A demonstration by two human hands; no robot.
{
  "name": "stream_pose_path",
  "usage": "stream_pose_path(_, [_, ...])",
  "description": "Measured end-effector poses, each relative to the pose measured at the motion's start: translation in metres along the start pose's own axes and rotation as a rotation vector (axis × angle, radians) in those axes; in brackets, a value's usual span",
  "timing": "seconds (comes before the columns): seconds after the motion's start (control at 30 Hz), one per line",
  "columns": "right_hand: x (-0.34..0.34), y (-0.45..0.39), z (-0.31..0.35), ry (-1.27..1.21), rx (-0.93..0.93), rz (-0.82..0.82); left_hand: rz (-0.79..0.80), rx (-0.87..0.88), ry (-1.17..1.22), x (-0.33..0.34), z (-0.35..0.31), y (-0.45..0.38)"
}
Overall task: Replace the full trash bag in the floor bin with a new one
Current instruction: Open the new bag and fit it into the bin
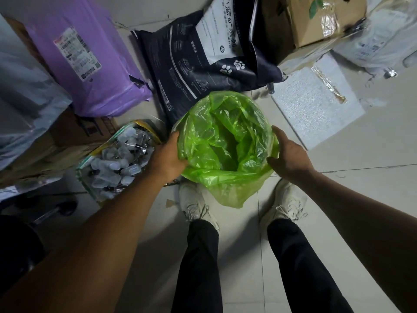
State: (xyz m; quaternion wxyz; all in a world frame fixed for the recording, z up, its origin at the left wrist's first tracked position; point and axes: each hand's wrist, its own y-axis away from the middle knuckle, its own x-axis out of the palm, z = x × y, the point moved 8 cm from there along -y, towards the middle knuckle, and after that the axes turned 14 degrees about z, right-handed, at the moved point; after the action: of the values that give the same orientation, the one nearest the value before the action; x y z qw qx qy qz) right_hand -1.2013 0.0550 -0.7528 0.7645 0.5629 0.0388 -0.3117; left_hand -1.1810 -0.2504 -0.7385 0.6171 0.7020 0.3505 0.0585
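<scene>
The green bag point(225, 145) sat on the floor just ahead of the person's shoes point(196, 204), draped over what I took to be the floor bin, itself hidden under the plastic. Left of the bag lay a clear sack of small bottles point(117, 159), and beyond that a purple parcel point(90, 57). The left hand point(168, 154) touched the bag's left edge; its fingers were tucked behind the film, so whether that grip pinched the plastic or only pressed it could not be told. Behind the bag stood a dark pet-litter sack point(203, 59). On the bag's right edge the right hand point(287, 154) rested with fingers loosely spread, thumb against the film. Right of the bag lay a white foam panel point(316, 105). The liner looked crumpled inward, so the step seemed to be seating it: both hands should work the mouth evenly down over the rim, then push the slack into the bin without tearing the thin film.
</scene>
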Motion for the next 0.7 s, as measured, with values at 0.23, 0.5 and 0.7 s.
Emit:
stream_pose_path(0.23, [0.035,0.026,-0.01,-0.4,0.275,0.164,0.097,-0.004,0.244,0.022,-0.003,0.023])
stream_pose_path(0.5, [0.031,0.038,-0.005,-0.674,0.205,0.106,0.087,0.01,-0.028,0.032,-0.015,0.037])
stream_pose_path(0.7, [0.028,0.037,0.004,-1.015,0.143,-0.042,-0.049,0.048,-0.086,0.027,-0.019,0.042])
